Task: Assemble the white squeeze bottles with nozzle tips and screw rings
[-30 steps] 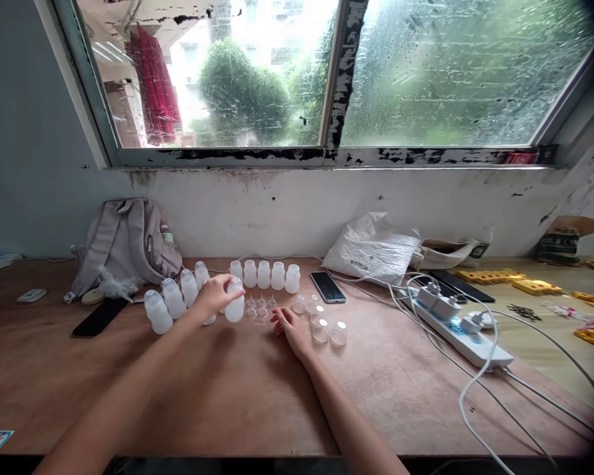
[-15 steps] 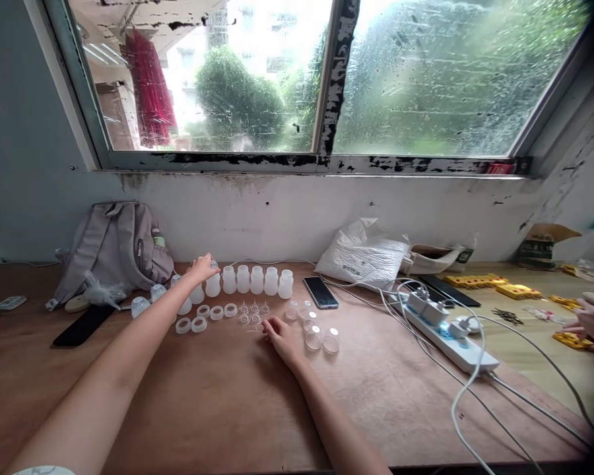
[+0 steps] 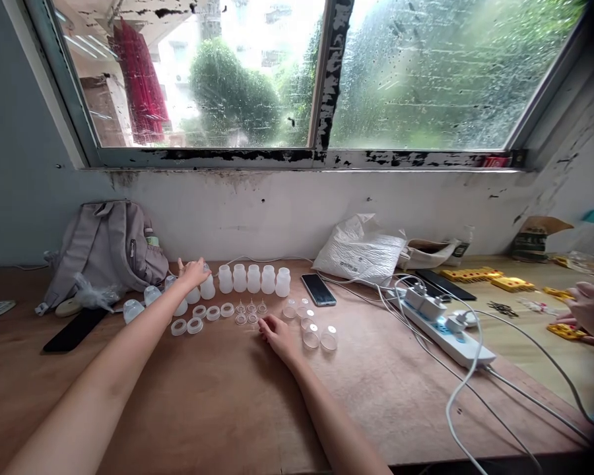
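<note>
- The left hand [image 3: 193, 270] reaches out to the far left end of a row of small white bottles [image 3: 247, 278] and lies with its fingers loosely spread on the end bottle [image 3: 207, 286]; whether it grips that bottle or only touches it cannot be told.
- The row stands upright on the wooden surface [image 3: 228, 396], near the wall below the window [image 3: 297, 72].
- More bottles of the same kind [image 3: 151, 297] trail off to the left of the row, toward a grey backpack [image 3: 106, 247] that leans on the wall.
- Just in front of the row lie white rings [image 3: 205, 315], then tiny clear funnel-shaped pieces [image 3: 250, 311], then round clear caps [image 3: 314, 330].
- The right hand [image 3: 274, 335] rests on the surface, fingers relaxed and holding nothing, between the funnel pieces and the caps, just beside both.
- A dark phone [image 3: 318, 289] lies to the right of the row, and another black phone [image 3: 74, 330] lies near the backpack.
- A white plastic bag [image 3: 361, 251] sits against the wall to the right of the row.
- A white power strip [image 3: 445, 330] with plugs and white cables lies farther right, well apart from the bottles.
- At the far right edge another person's hand [image 3: 591, 310] touches yellow parts [image 3: 567, 330].
</note>
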Motion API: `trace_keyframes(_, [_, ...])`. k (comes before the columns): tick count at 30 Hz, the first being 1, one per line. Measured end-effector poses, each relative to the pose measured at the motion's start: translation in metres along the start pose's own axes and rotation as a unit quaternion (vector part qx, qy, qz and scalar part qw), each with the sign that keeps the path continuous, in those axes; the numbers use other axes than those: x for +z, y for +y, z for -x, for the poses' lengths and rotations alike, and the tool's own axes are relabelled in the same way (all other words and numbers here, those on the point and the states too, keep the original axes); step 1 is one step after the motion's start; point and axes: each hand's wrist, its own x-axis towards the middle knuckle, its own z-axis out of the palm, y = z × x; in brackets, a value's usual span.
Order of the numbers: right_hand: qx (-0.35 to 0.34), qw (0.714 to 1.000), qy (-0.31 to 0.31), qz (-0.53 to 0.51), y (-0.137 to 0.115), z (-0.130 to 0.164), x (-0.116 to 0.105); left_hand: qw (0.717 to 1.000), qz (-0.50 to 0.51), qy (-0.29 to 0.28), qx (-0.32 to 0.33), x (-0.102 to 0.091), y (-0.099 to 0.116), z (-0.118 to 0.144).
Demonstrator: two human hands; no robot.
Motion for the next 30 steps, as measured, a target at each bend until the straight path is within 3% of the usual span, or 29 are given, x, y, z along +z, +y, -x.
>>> trace_keyframes(5, [-0.010,1.000,-0.002,0.017,0.004,0.000,0.001,0.999,0.007,0.022,0.030,0.003,-0.002,0.001])
trace_keyframes(10, [-0.038,0.997,0.024,0.056,0.004,0.000,0.000,0.992,0.015,0.101,0.073,0.000,0.005,0.019])
trace_keyframes(15, [-0.108,0.961,0.001,0.255,0.010,0.001,0.007,0.981,0.006,0.130,0.143,0.016,0.007,0.072])
trace_keyframes(20, [-0.082,0.913,-0.079,0.392,0.016,0.001,0.016,0.979,-0.026,0.161,0.119,0.051,-0.008,0.128])
trace_keyframes(22, [-0.087,0.911,-0.079,0.396,0.014,0.001,0.016,0.981,-0.031,0.165,0.096,0.062,-0.014,0.141])
trace_keyframes(26, [-0.120,0.940,-0.049,0.314,0.006,0.003,0.009,0.985,-0.024,0.156,0.067,0.072,-0.016,0.151])
trace_keyframes(30, [-0.141,0.956,-0.087,0.242,0.002,0.008,0.006,0.986,-0.009,0.159,0.053,0.078,-0.017,0.150])
